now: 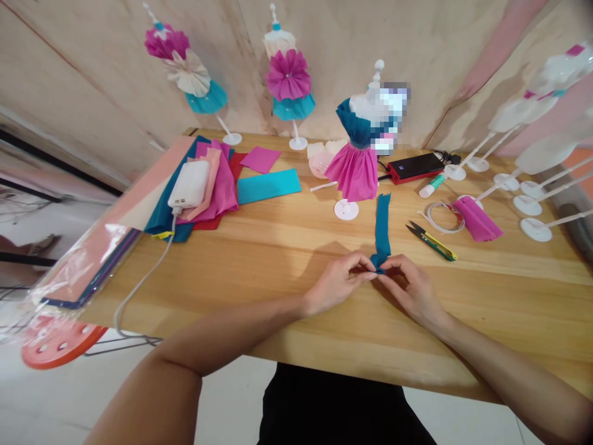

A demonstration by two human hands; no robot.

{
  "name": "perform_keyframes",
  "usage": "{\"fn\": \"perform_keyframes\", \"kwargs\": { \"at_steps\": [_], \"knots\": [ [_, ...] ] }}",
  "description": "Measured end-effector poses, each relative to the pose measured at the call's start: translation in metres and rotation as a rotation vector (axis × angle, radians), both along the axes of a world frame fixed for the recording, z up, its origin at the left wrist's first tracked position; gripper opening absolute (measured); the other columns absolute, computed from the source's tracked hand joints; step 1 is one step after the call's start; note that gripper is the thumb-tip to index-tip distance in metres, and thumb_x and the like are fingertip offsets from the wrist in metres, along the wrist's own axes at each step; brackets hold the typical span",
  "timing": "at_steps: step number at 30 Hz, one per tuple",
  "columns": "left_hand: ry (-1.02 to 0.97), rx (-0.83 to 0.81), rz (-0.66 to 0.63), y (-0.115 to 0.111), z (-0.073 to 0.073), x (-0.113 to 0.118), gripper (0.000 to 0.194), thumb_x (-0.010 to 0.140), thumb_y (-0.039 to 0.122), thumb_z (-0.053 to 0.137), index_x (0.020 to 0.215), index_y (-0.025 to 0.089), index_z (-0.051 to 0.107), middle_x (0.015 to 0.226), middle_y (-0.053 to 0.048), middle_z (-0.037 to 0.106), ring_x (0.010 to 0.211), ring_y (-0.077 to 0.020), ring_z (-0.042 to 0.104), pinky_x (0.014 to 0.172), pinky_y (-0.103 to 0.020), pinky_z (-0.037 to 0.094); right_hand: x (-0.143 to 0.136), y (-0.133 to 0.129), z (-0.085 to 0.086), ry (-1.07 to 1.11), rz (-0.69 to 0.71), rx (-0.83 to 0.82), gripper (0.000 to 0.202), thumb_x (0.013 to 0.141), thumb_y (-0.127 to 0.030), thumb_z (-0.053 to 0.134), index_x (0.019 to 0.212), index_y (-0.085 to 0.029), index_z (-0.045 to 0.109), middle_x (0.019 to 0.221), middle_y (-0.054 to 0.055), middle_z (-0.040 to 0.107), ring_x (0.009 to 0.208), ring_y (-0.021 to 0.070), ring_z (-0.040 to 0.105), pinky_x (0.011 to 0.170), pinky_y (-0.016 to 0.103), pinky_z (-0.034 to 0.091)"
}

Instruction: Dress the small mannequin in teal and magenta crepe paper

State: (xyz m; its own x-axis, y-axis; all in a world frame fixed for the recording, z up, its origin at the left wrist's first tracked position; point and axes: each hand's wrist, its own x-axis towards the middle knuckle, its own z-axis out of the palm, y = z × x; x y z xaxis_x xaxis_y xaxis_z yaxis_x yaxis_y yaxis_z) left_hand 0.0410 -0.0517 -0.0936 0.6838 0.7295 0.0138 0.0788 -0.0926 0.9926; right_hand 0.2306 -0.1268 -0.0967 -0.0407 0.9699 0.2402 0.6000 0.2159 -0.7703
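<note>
A dark teal crepe paper strip point(382, 222) lies lengthwise on the wooden table point(259, 266), its near end bunched into small folds. My left hand point(345, 278) pinches that folded end from the left. From the right, my right hand point(410, 287) pinches the same end between thumb and forefinger, the fingertips of both hands almost meeting. Beyond the strip stands a small white dress form point(346, 210) in a teal top and a pleated magenta skirt point(354, 173). Thread snips point(433, 242) with yellow and green handles lie to the right of the strip.
Two dressed forms point(290, 74) stand at the back. At left, a white power bank point(189, 184) rests on stacked coloured paper, its cable hanging off the front edge. On the right are a glue stick point(433, 185), a red-black power bank point(417, 168), a coiled cable point(445, 217) and several bare forms point(535, 227).
</note>
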Motion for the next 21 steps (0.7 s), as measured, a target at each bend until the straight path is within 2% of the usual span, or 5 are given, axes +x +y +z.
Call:
{"fn": "perform_keyframes", "kwargs": {
  "at_steps": [4,7,21],
  "knots": [
    [-0.011,-0.037,0.003,0.0020,-0.0016,-0.0003,0.021,0.086,0.036,0.061,0.091,0.016,0.061,0.090,-0.003,0.066,0.084,-0.0133,0.061,0.081,-0.027,0.048,-0.0005,-0.0002,-0.0002,-0.017,0.015,-0.009,0.021,0.088,-0.031,0.063,0.107,-0.026,0.055,0.101,0.007,0.062,0.090,0.0213,0.061,0.079,0.039,0.051],
    [0.005,-0.050,0.009,0.0033,-0.0028,-0.0003,0.022,0.086,0.038,0.061,0.090,0.015,0.062,0.088,-0.003,0.066,0.081,-0.0130,0.060,0.078,-0.026,0.047,-0.0014,0.0012,0.0015,-0.044,0.029,0.028,0.016,0.090,-0.031,0.061,0.104,-0.027,0.056,0.100,0.007,0.062,0.093,0.0220,0.060,0.080,0.039,0.051],
    [0.013,-0.040,0.008,0.0036,-0.0030,0.0005,0.024,0.085,0.039,0.061,0.090,0.016,0.062,0.086,-0.002,0.065,0.081,-0.0126,0.059,0.077,-0.026,0.047,-0.0025,0.0017,0.0069,0.017,0.001,-0.005,0.009,0.092,-0.033,0.056,0.097,-0.025,0.059,0.091,0.006,0.061,0.084,0.0208,0.060,0.074,0.036,0.049]
  ]
}}
